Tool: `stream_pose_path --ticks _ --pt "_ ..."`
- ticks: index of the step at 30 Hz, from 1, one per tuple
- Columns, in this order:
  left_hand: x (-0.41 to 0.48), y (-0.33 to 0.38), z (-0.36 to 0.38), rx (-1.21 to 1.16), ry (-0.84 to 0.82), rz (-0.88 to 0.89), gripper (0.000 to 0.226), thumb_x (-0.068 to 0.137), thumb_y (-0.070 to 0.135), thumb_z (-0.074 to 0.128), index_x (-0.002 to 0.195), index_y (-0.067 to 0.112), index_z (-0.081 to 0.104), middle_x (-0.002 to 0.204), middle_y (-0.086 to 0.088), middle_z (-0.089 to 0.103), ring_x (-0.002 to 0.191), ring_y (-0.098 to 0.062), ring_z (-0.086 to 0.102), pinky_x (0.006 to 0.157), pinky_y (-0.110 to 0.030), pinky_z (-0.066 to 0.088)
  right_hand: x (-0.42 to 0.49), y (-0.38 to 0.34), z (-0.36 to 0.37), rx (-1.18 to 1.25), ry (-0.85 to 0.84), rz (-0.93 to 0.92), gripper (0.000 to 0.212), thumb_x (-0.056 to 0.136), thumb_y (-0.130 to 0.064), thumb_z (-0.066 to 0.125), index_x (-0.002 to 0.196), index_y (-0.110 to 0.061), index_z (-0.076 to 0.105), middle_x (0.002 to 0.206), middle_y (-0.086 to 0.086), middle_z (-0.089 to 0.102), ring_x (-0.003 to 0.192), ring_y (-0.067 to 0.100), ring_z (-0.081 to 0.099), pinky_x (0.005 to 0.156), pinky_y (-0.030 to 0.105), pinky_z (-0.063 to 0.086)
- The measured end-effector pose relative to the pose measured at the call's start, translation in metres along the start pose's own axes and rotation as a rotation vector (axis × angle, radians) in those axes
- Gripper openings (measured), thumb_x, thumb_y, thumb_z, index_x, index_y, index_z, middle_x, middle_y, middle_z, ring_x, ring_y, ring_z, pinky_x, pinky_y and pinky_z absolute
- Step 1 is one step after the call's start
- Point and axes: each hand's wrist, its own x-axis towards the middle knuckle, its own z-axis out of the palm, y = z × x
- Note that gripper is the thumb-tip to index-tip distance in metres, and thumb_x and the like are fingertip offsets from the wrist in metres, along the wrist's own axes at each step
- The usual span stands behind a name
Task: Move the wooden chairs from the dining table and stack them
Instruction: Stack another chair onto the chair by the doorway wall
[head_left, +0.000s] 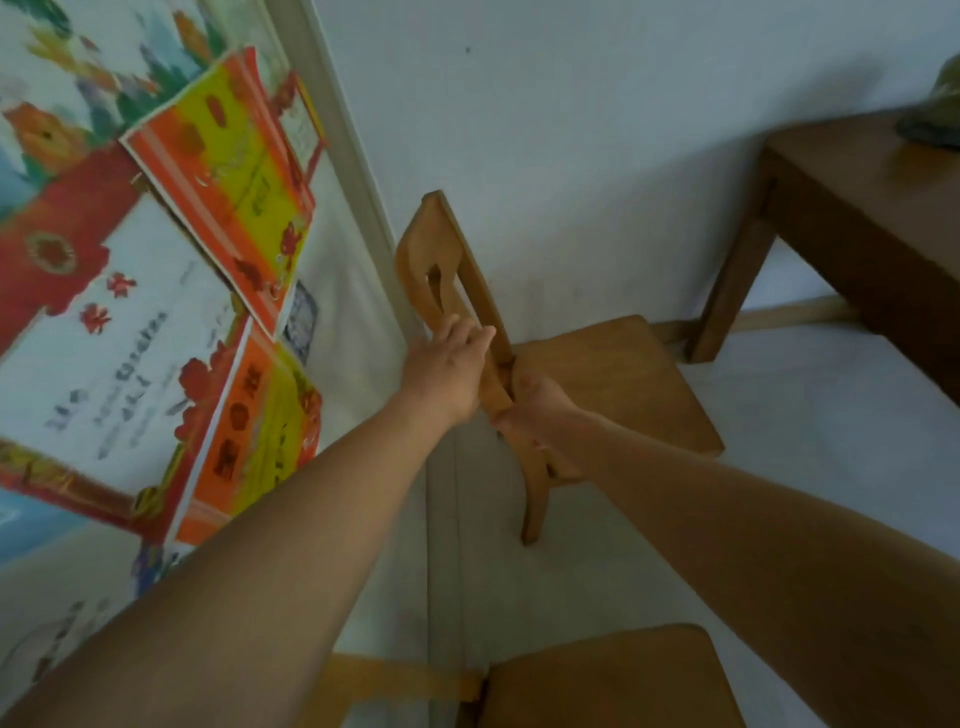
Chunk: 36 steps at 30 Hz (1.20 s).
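Holds the wooden chair (613, 374) by its back. Has the left grip (447, 369) curled over the back's edge and the right grip (535, 415) wrapped round it lower down. Stands by the wall (571, 130), near the tabletop (857, 197). Shows a second chair (597, 680) closer in.

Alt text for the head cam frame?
The left hand and right hand grip the backrest of a wooden chair by a white wall. A second chair shows below, a brown table right, colourful posters left.
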Motion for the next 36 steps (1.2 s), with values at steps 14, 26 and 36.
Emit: stream_pose_path --ticks 14,26,36 --pt "0.045 -0.023 0.023 0.118 0.207 0.119 0.022 0.087 0.009 0.061 0.107 0.02 0.062 0.105 -0.004 0.061 0.109 -0.024 0.049 0.073 -0.031 0.034 0.094 -0.007 0.041 -0.299 -0.021 -0.088 0.035 0.071 -0.031 0.077 0.101 -0.018 0.062 0.094 0.0 0.067 0.096 0.019 0.063 0.08 0.037 0.056" --pt "0.012 -0.017 0.0 0.31 0.039 0.211 0.025 0.089 0.007 0.059 0.112 0.016 0.062 0.103 -0.006 0.064 0.101 -0.026 0.058 0.064 -0.033 0.043 0.06 0.003 0.052 -0.519 0.159 -0.144 0.026 0.066 -0.04 0.071 0.079 -0.027 0.052 0.08 -0.005 0.06 0.091 0.018 0.06 0.065 0.03 0.048" --pt "-0.054 -0.018 0.027 -1.543 0.029 -0.859 0.126 0.063 0.03 0.089 0.155 0.025 0.003 0.158 -0.01 0.021 0.141 -0.031 0.03 0.112 -0.051 0.033 -0.001 0.02 0.09 -0.512 0.106 -0.167 0.024 0.072 -0.036 0.069 0.089 -0.027 0.056 0.083 -0.007 0.058 0.092 0.015 0.057 0.073 0.033 0.053"
